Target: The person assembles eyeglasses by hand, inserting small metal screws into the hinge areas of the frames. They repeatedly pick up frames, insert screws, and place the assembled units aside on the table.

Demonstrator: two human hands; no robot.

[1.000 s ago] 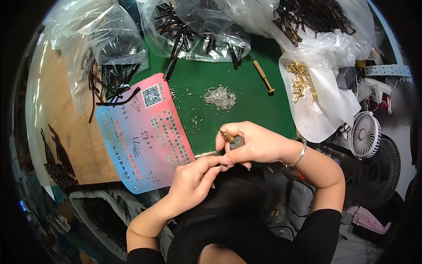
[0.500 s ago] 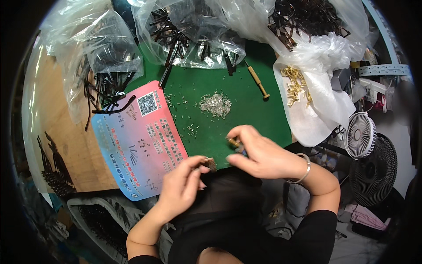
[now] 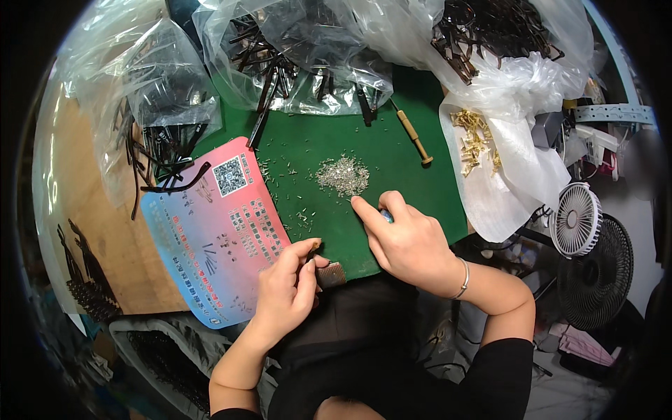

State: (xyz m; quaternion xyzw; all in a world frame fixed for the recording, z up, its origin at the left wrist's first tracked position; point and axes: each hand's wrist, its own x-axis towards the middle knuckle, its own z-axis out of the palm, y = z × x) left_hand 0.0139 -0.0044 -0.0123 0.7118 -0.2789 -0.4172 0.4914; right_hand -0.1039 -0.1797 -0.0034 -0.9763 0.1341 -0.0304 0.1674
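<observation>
A pile of tiny silver screws (image 3: pixel 343 175) lies on the green mat (image 3: pixel 329 136). My right hand (image 3: pixel 409 241) is at the pile's near edge, its index fingertip down by the screws. A blue piece of a small tool (image 3: pixel 386 215) shows between its curled fingers; the rest is hidden. My left hand (image 3: pixel 285 288) is closed in a pinch at the mat's front edge; what its fingers hold is too small to tell. Just beside those fingers sits a small brownish block (image 3: pixel 331 274) with a speckled top.
A pink and blue printed sheet (image 3: pixel 224 245) lies left, with loose screws beside it. Plastic bags (image 3: pixel 315 91) of dark eyeglass temples stand at the back. A yellow-handled screwdriver (image 3: pixel 414 138) and brass-coloured parts (image 3: pixel 476 140) lie right, near a white fan (image 3: pixel 577 218).
My right hand has moved forward to the screw pile, and its index finger is now stretched out. My left hand stays near the mat's edge. The whole view has shifted slightly.
</observation>
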